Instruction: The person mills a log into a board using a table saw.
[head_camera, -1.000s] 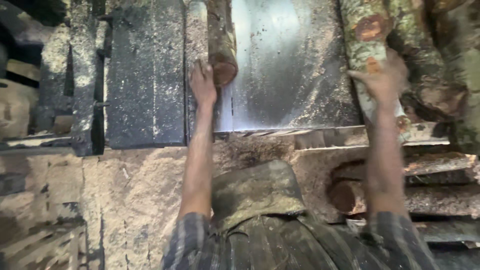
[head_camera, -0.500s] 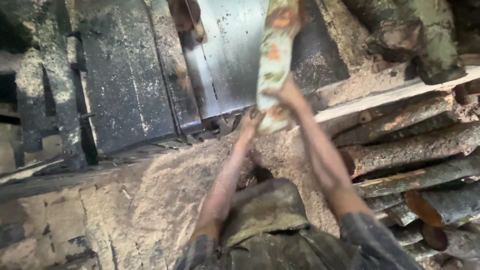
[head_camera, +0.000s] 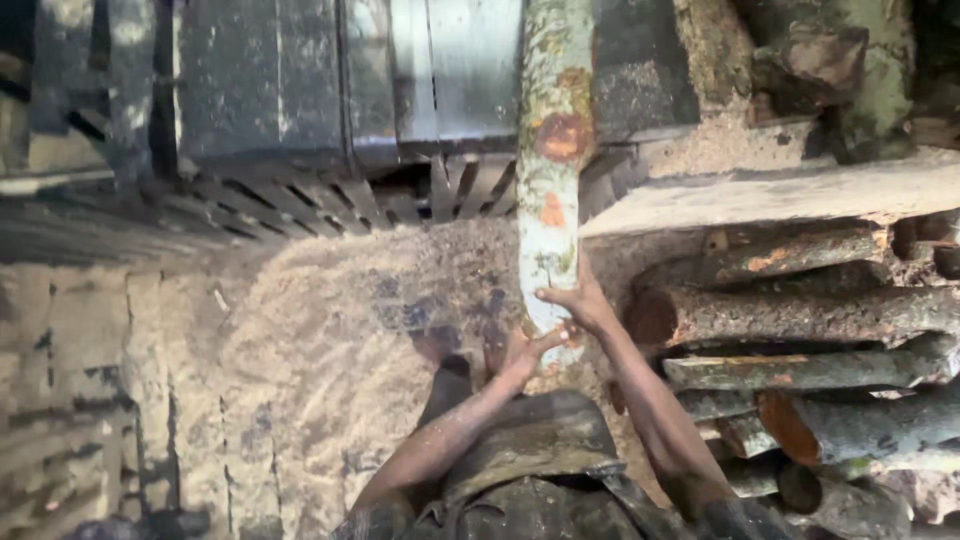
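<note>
A long pale log (head_camera: 551, 160) with orange knots and mottled bark lies lengthwise, its far part over the metal saw table (head_camera: 470, 70) and its near end close to my body. My left hand (head_camera: 522, 356) cups the log's near end from below. My right hand (head_camera: 577, 304) grips the log's right side just above it. Both forearms reach up from my dusty shirt at the bottom of the view.
Sawdust (head_camera: 330, 330) covers the ground in front of me. A pile of rough logs (head_camera: 800, 370) lies to the right, with a sawn plank (head_camera: 780, 195) above it. Dark metal slats (head_camera: 300, 200) edge the table. Brick paving (head_camera: 80, 380) lies at left.
One second ago my hands were apart, the right on a log at the far right. Both hands have since taken the pale log, and its near end has come back toward me.
</note>
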